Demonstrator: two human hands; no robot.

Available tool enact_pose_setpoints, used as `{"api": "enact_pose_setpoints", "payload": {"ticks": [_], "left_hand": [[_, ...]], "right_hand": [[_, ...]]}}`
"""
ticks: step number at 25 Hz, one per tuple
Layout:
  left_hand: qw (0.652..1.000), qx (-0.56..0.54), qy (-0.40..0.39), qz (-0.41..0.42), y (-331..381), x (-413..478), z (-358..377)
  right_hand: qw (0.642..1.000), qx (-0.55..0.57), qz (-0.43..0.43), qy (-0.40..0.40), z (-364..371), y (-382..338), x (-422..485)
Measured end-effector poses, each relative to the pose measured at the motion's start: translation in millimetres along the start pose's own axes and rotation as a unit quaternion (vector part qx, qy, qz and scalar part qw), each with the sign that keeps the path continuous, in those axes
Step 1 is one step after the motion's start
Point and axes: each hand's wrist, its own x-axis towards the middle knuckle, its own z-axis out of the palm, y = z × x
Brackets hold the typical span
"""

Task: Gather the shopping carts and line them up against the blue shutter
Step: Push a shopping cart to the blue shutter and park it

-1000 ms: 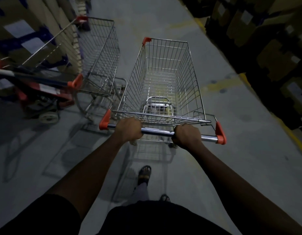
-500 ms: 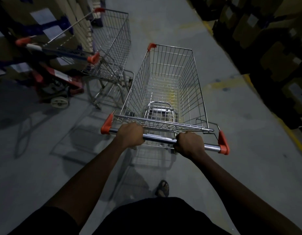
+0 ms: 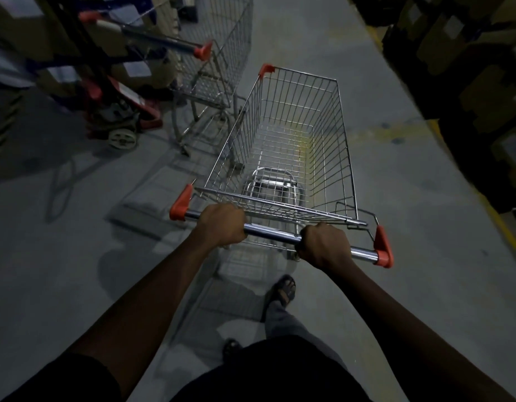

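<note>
Basically empty silver wire shopping cart [image 3: 283, 146] on grey aisle floor [image 3: 396, 198], looks light, rigid, free-rolling; left hand [image 3: 222, 224] and right hand [image 3: 323, 246] fingers clamped round chrome handle bar [image 3: 271, 233], best hold.

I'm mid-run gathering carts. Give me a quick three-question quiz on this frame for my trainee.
1. True or false: the held cart carries boxes.
2. Where does the second cart stand relative to the held cart? A) ahead on its left; B) ahead on its right; C) nested inside it.
3. Fill in: the left hand and the right hand both grip the held cart's ____.

Key: 1 false, it is empty. 2 A. 3 handle bar.
</note>
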Motion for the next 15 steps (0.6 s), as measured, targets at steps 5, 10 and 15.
{"api": "enact_pose_setpoints", "payload": {"ticks": [5, 10, 15], "left_hand": [[0.999, -0.017, 0.003, -0.039, -7, -70, 32], [0.995, -0.021, 0.005, -0.099, -10, -130, 54], [0.977, -0.08, 0.001, -0.199, 0, -182, 64]], "right_hand": [[0.999, -0.013, -0.038, -0.008, 11, -38, -40], [0.992, -0.031, -0.125, 0.0, 19, -68, -61], [0.974, -0.059, -0.218, 0.002, 19, -86, -65]]}}
